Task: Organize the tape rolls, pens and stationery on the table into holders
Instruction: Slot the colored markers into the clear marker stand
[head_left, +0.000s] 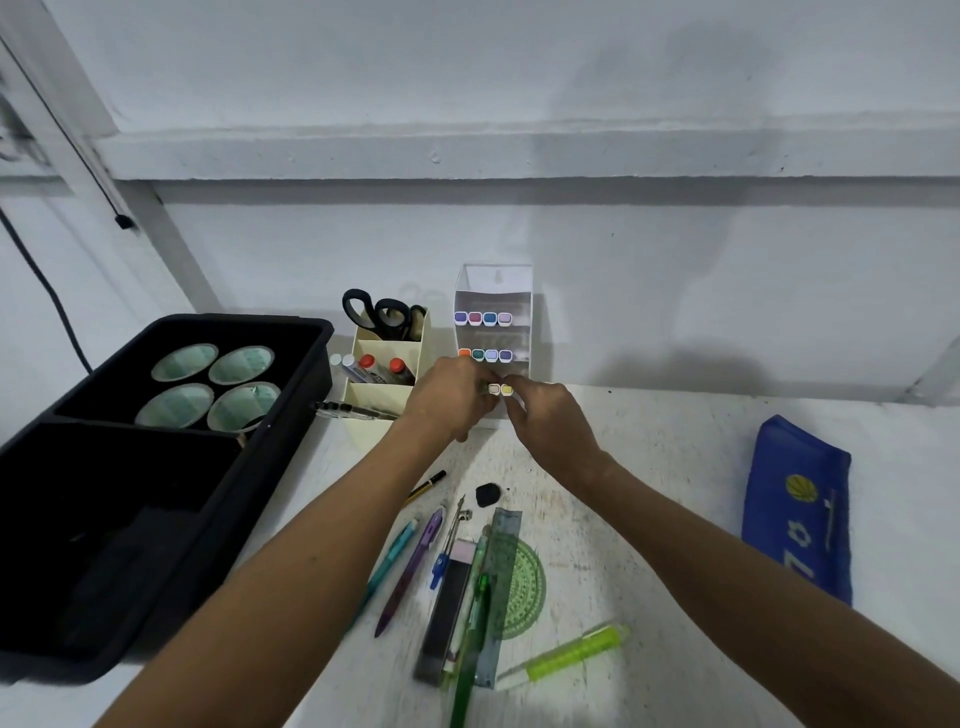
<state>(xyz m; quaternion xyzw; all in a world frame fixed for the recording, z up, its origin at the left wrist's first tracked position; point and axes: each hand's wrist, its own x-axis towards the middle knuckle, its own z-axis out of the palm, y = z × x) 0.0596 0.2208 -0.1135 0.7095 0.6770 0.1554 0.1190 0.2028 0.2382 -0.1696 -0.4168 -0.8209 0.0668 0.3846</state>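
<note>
as both arms reach across the white tabletop (649, 467), the left hand (449, 397) and right hand (553, 421) meet at the lowest tier of a clear marker rack (493, 291), fingers curled and pinching the capped markers (500, 389) there. scissors (382, 312) stand in the cream holder (384, 374) beside it. pens (415, 566) lie loose nearer the person, and tape rolls (213, 387) sit in a black tray (291, 431).

Black cable (78, 150) against white wall (519, 78)
</note>
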